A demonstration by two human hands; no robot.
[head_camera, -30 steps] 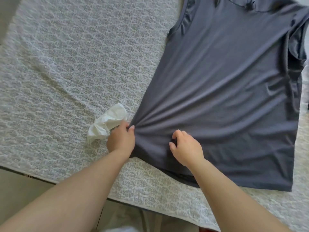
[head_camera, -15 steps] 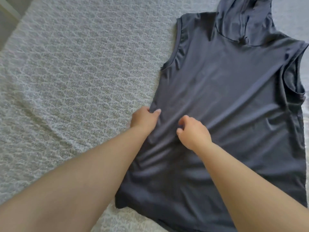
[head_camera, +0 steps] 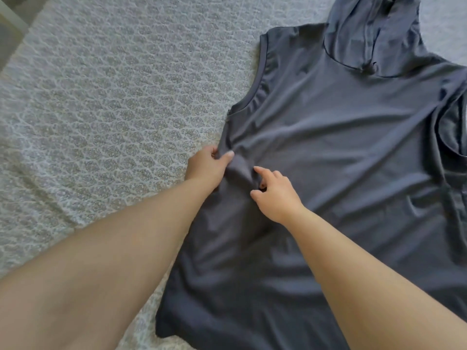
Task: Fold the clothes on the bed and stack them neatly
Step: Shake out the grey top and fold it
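Note:
A dark grey sleeveless hooded top (head_camera: pixel 341 152) lies spread face-up on the bed, hood at the far end, hem towards me. My left hand (head_camera: pixel 206 166) pinches the top's left side edge just below the armhole, thumb on the cloth. My right hand (head_camera: pixel 274 192) is right beside it on the cloth, fingers curled and pinching a small raised fold. The fabric bunches between the two hands. The right armhole lies folded over at the right edge of the view.
The bed is covered with a grey-white patterned quilt (head_camera: pixel 101 122) that stretches to the left of the top. At the upper left corner a strip of floor and a white edge (head_camera: pixel 12 18) show beyond the bed.
Both hands moved up from the hem to the left side below the armhole. My view shifted up the bed, so the white cloth near the hem is out of sight.

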